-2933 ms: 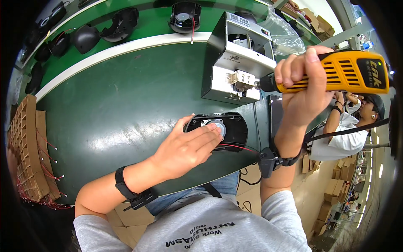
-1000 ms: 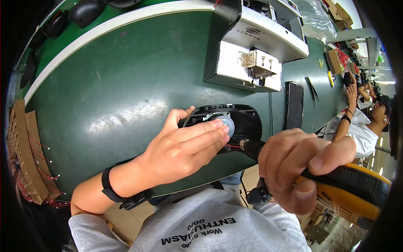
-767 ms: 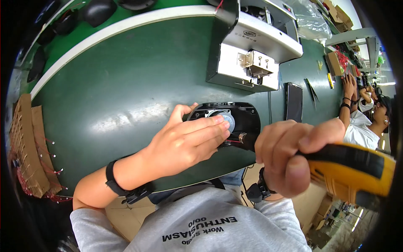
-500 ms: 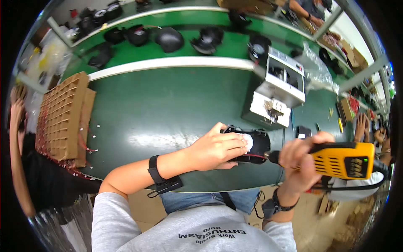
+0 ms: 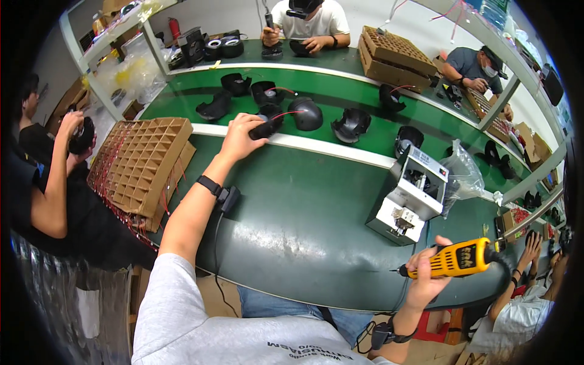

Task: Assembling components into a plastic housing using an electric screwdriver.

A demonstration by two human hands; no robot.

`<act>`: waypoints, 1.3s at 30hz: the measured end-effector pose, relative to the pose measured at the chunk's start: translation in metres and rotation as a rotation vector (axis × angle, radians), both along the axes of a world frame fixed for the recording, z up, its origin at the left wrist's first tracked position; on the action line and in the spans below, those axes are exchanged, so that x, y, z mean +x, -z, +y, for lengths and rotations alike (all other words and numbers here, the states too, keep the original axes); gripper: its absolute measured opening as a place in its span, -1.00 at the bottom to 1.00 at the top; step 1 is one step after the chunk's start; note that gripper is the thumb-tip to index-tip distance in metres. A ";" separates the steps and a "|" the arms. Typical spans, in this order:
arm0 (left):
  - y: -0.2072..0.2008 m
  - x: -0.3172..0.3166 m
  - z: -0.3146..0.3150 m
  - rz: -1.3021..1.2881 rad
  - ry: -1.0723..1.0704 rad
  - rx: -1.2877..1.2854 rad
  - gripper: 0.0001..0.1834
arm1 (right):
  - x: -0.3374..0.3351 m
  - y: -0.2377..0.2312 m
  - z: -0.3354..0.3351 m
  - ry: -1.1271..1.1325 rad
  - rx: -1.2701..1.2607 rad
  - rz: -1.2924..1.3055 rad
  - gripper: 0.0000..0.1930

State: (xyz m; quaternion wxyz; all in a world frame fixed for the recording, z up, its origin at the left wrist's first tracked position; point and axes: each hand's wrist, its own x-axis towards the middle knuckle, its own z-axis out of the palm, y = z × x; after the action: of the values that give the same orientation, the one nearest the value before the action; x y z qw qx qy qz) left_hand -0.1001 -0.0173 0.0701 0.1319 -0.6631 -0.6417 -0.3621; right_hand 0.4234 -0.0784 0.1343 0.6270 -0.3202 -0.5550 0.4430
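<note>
Far left: we see a person in black (image 5: 42, 194) seated at the end of the bench, one hand lifted holding a dark round part (image 5: 82, 135).
Cardboard trays: a stack of brown cell-divider trays (image 5: 143, 161) lies on the left end of the near bench, red wires hanging from its edge.
Near bench: our dark green bench top (image 5: 304, 213) curves across in front of us, shiny, with a white strip along its far edge.
Left hand: our left hand (image 5: 240, 135) is stretched far forward over that white strip, fingers closed around a black oblong part (image 5: 266, 128) with a red wire; a black band with a cord sits on the wrist.
Middle belt: beyond the strip a brighter green belt (image 5: 365, 100) carries black shell-shaped housings (image 5: 305, 114) spaced along it.
Far bench: past the belt we see another person in a white shirt (image 5: 310, 21) working, and more cardboard trays (image 5: 395, 55) to the right.
Grey machine: a boxy grey and white device (image 5: 409, 194) stands on our bench to the right, a clear plastic bag (image 5: 462, 176) just beside it.
Right hand: our right hand (image 5: 426, 274) grips a yellow electric screwdriver (image 5: 456, 260) held level off the near edge of the bench, its bit pointing left, well apart from the part in the left hand.
Far right: more people sit along the line; shelf frames stand above.
</note>
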 end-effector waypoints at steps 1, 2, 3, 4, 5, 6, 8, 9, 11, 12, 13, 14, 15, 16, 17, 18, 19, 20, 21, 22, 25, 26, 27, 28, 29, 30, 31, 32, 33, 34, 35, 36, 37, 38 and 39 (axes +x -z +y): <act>0.004 -0.015 0.007 0.017 -0.009 -0.007 -0.47 | 0.000 0.003 0.001 0.015 0.007 0.006 -0.46; 0.007 -0.026 0.009 0.053 -0.061 -0.012 -0.46 | 0.000 0.006 0.003 0.006 -0.010 0.011 -0.46; 0.010 -0.032 0.010 0.084 -0.105 -0.018 -0.46 | 0.000 0.006 0.002 0.006 -0.027 0.012 -0.47; 0.011 -0.040 0.008 0.073 -0.117 -0.027 -0.45 | -0.002 0.006 0.003 0.007 -0.039 0.031 -0.48; 0.011 -0.046 0.008 0.052 -0.132 -0.067 -0.43 | 0.002 0.012 0.007 -0.001 0.010 -0.004 -0.51; 0.010 -0.049 0.009 0.061 -0.148 -0.102 -0.38 | 0.005 0.015 0.009 0.012 0.014 -0.011 -0.51; -0.003 -0.030 0.014 0.095 -0.172 -0.165 -0.26 | 0.012 0.017 0.012 0.047 0.017 -0.020 -0.51; -0.022 -0.012 0.013 0.124 -0.183 -0.192 -0.18 | 0.016 0.018 0.013 0.047 0.014 -0.021 -0.51; -0.051 0.027 0.017 0.110 -0.253 -0.090 -0.08 | 0.023 0.026 0.016 0.053 0.042 -0.060 -0.51; -0.063 0.040 0.022 0.094 -0.145 -0.052 -0.13 | 0.026 0.036 0.017 0.066 0.066 -0.105 -0.52; -0.074 0.054 0.032 0.077 -0.036 -0.014 -0.18 | 0.029 0.044 0.019 0.080 0.089 -0.151 -0.52; -0.081 0.074 0.047 0.102 0.070 -0.030 -0.32 | 0.025 0.047 0.020 0.057 0.089 -0.117 -0.52; -0.092 0.108 0.068 0.048 0.207 -0.093 -0.45 | 0.027 0.049 0.021 0.059 0.104 -0.126 -0.53; -0.096 0.141 0.092 0.057 0.350 -0.099 -0.51 | 0.029 0.044 0.022 0.035 0.093 -0.143 -0.53; -0.102 0.170 0.114 0.017 0.459 -0.174 -0.56 | 0.029 0.041 0.023 -0.002 0.078 -0.145 -0.54; -0.099 0.192 0.139 0.023 0.562 -0.188 -0.59 | 0.028 0.038 0.023 -0.026 0.057 -0.148 -0.55; -0.094 0.209 0.169 0.032 0.638 -0.228 -0.60 | 0.027 0.035 0.026 -0.043 0.071 -0.160 -0.56; -0.090 0.227 0.195 0.064 0.653 -0.279 -0.60 | 0.027 0.040 0.028 -0.043 0.071 -0.125 -0.54; -0.082 0.240 0.223 0.075 0.678 -0.318 -0.53 | 0.027 0.045 0.029 -0.044 0.072 -0.094 -0.52; -0.077 0.254 0.245 0.073 0.695 -0.377 -0.46 | 0.027 0.043 0.030 -0.040 0.036 -0.098 -0.53; -0.056 0.290 0.286 0.197 0.658 -0.546 0.02 | 0.033 0.042 0.030 -0.009 -0.014 -0.083 -0.51; -0.049 0.303 0.297 0.180 0.672 -0.605 0.11 | 0.039 0.045 0.032 0.017 0.018 -0.124 -0.51; -0.040 0.309 0.305 0.167 0.678 -0.670 0.20 | 0.042 0.047 0.033 0.034 0.047 -0.158 -0.51; -0.028 0.309 0.309 0.109 0.715 -0.597 0.12 | 0.044 0.044 0.036 0.011 0.054 -0.161 -0.53; -0.025 0.309 0.313 0.104 0.727 -0.600 0.12 | 0.045 0.041 0.037 0.020 0.047 -0.167 -0.53; -0.023 0.307 0.318 0.042 0.757 -0.632 0.06 | 0.046 0.039 0.038 0.019 0.036 -0.155 -0.53; -0.020 0.307 0.321 -0.019 0.785 -0.665 0.02 | 0.046 0.038 0.039 0.017 0.025 -0.141 -0.54; -0.019 0.309 0.320 0.018 0.739 -0.601 -0.05 | 0.047 0.037 0.041 0.018 0.017 -0.126 -0.56; -0.019 0.310 0.320 0.016 0.749 -0.604 -0.05 | 0.047 0.036 0.043 0.032 0.030 -0.147 -0.55; -0.019 0.311 0.320 0.016 0.739 -0.610 -0.08 | 0.047 0.036 0.044 0.038 0.038 -0.149 -0.55; -0.021 0.311 0.319 0.015 0.725 -0.614 -0.11 | 0.047 0.036 0.046 0.040 0.050 -0.150 -0.55; -0.022 0.311 0.317 -0.012 0.722 -0.578 -0.15 | 0.046 0.035 0.046 0.045 0.047 -0.153 -0.55; -0.023 0.313 0.315 -0.013 0.728 -0.578 -0.15 | 0.044 0.033 0.045 0.039 0.040 -0.141 -0.55; -0.023 0.314 0.312 -0.031 0.709 -0.565 -0.15 | 0.042 0.032 0.044 0.032 0.034 -0.130 -0.55; -0.023 0.315 0.310 -0.050 0.690 -0.550 -0.15 | 0.042 0.032 0.043 0.035 0.034 -0.132 -0.55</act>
State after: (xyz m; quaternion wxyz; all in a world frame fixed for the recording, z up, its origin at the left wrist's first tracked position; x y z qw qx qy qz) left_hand 0.2148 0.2924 0.0935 -0.1938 -0.8401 -0.4581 -0.2164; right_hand 0.4653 -0.0355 0.1022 0.6021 -0.3477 -0.5968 0.4004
